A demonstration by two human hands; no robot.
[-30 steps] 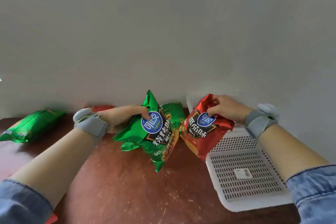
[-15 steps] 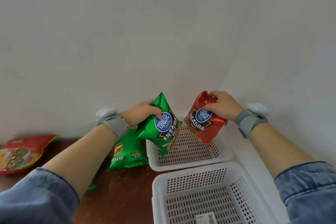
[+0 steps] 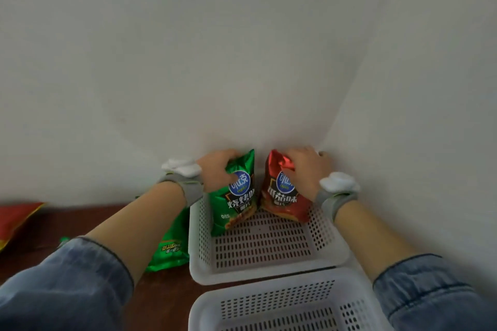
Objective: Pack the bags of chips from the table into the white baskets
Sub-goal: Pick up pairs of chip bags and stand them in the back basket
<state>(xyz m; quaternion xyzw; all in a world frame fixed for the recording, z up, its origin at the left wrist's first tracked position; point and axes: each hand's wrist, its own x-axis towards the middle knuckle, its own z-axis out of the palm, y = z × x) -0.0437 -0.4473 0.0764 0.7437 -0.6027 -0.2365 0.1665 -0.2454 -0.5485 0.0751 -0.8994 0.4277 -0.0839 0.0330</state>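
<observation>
Chips are going in two at a time: the left hand [image 3: 215, 170] has its fingers clamped on the top edge of a glossy green foil bag [image 3: 233, 203], and the right hand [image 3: 305, 169] pinches the crumpled top of a shiny red foil bag [image 3: 282, 196]. Both bags stand upright, side by side, their bottoms touching the perforated floor at the 12 o'clock end of the far white plastic basket [image 3: 269, 274]. Gripping at the top seam probably lets each bag settle on end (upright bags should leave room for more). A second white slotted basket [image 3: 269, 301] sits empty at 6 o'clock. Outside the far basket, at 9 o'clock, another green chip bag [image 3: 170, 250] lies on the dark reddish-brown wooden table [image 3: 48, 226], with a red bag [image 3: 16, 219] farther toward the left edge. Plain pale walls [image 3: 188, 62] meet in a corner just behind the baskets.
</observation>
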